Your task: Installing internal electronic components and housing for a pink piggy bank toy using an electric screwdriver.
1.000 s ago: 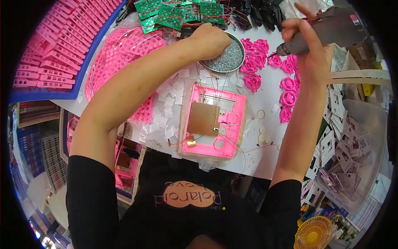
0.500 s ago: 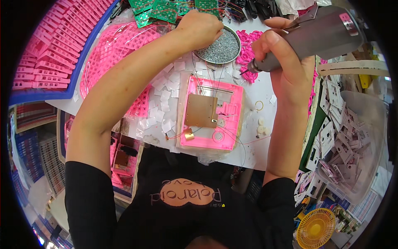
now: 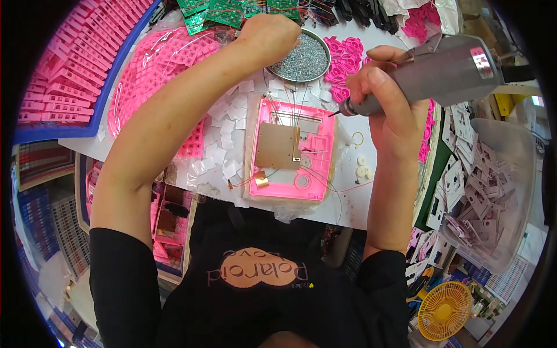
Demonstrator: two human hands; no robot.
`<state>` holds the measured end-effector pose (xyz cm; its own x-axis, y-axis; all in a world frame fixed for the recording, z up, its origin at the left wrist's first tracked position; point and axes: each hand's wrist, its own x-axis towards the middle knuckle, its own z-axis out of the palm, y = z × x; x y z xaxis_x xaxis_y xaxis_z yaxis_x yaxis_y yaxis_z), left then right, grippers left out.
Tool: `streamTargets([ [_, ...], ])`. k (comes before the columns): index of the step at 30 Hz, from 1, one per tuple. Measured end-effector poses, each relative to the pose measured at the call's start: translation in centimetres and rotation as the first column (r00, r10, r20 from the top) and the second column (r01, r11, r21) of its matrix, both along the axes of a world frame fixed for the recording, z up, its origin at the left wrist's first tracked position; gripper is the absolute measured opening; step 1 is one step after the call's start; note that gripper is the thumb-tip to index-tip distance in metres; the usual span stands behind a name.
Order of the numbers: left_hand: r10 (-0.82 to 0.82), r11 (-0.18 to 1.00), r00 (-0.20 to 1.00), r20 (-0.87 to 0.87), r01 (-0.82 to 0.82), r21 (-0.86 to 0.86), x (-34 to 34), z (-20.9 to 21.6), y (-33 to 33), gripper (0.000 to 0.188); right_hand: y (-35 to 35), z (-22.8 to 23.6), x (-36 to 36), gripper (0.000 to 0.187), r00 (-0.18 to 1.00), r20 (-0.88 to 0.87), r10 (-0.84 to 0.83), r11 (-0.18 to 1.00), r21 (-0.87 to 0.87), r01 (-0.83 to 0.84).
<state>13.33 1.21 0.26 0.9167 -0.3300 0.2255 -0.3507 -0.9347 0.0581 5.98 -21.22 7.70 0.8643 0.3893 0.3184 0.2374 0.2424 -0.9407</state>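
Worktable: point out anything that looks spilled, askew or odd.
Small white squares lie strewn on the worktable, mostly left of the pink casing, at random angles, which looks untidy against the silvery bits kept in the round dish.

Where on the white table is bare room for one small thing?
White table: a small patch right of the pink case, below the white discs; a strip between the pink rings and white bag. Crowded: left of the case, with paper squares.

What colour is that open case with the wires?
The case is bright pink, seen best in the head view.
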Motion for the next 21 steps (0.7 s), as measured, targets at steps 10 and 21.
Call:
streamTargets([
  [10,-0.45,0.771,0.891,-0.053,0.358,-0.527,-18.9,1.5,-2.6,0.016,-0.6,-0.1,-6.6,0.031,0.953,-0.027,0.301,0.799,0.553,-0.237],
  [21,-0.358,0.602,0.933,0.029,0.255,-0.756,-23.0,0.1,-3.8,0.021,-0.6,0.2,-8.9,0.024,0.914,0.037,0.405,0.779,0.508,-0.366],
])
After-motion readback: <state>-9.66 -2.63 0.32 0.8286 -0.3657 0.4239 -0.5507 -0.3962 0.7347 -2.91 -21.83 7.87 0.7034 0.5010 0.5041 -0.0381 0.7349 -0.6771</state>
